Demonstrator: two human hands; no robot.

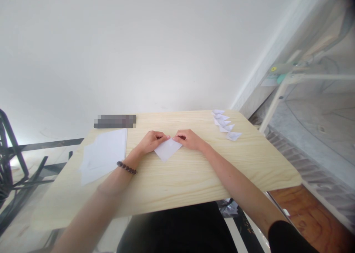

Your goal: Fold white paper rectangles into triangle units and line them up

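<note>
A small white sheet of folded paper [167,150] lies at the middle of the table, one corner pointing toward me. My left hand [152,141] pinches its far left edge between thumb and fingers. On the opposite side, my right hand [189,139] pinches the far right edge the same way. Both thumbs nearly meet at the paper's top. Parts of the paper under the fingers are hidden. A row of several folded paper pieces [234,135], white and pointed, stands at the back right of the table.
The light wooden table [155,186] reaches back to a white wall. At its left lies a stack of white paper sheets [107,149], with a dark pixelated object [115,121] behind it. A black chair frame [11,149] stands left, a white metal frame [274,105] right.
</note>
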